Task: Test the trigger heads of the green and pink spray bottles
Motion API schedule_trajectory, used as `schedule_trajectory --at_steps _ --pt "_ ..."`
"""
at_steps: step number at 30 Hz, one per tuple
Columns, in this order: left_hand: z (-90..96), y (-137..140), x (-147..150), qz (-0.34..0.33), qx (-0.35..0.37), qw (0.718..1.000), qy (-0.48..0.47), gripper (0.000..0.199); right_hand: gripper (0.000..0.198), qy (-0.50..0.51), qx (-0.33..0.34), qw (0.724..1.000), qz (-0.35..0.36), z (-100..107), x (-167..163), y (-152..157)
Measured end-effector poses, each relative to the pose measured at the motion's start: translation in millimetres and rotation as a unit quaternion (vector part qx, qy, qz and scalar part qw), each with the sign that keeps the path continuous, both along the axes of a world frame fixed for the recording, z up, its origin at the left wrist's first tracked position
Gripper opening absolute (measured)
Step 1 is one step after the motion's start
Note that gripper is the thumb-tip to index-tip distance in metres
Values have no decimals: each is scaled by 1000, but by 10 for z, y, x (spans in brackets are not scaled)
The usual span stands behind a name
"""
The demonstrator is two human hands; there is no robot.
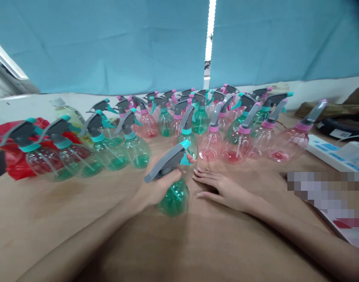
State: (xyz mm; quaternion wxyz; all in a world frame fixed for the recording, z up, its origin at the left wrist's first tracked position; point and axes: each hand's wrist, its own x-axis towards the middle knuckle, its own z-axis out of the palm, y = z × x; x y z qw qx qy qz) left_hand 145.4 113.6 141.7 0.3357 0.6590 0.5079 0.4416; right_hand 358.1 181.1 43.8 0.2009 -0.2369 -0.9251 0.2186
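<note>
Bare forearms [88, 243] angled inward, left hand [158, 188] curled in a grip, right hand [223, 188] palm down, fingers [205, 178] extended, thumb [208, 196] apart

l hand [157, 188] grips green btl [175, 199]; r hand [220, 185] on tbl [47, 213]

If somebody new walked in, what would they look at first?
Probably the green spray bottle in the left hand, near the picture's middle. Behind it, a crowd of green and pink spray bottles spreads across the table, with a big blue sheet at the back. A bright red bag shows at far left.
</note>
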Motion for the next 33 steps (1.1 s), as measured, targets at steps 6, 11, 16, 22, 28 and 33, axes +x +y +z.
schedule_trajectory --at_steps 6,11,16,22,28,33 --pt "-47 -20 -26 33 -8 999 -22 18 61 -20 8 1000 -5 21 -2 0" --pt "-74 -10 -24 23 12 999 -40 8 62 -24 6 1000 -1 10 -6 12" --pt "-47 -18 -11 26 0 999 -25 13 62 -20 5 1000 -5 9 -8 10" --pt "46 -60 74 57 -15 998 29 25 58 -26 64 997 -34 11 -3 -31" --pt "57 -53 104 44 1 999 19 28 58 -38 127 989 -71 -24 4 -26" --pt "26 -35 84 42 18 999 29 28 56 -33 135 988 -70 -41 5 -12"
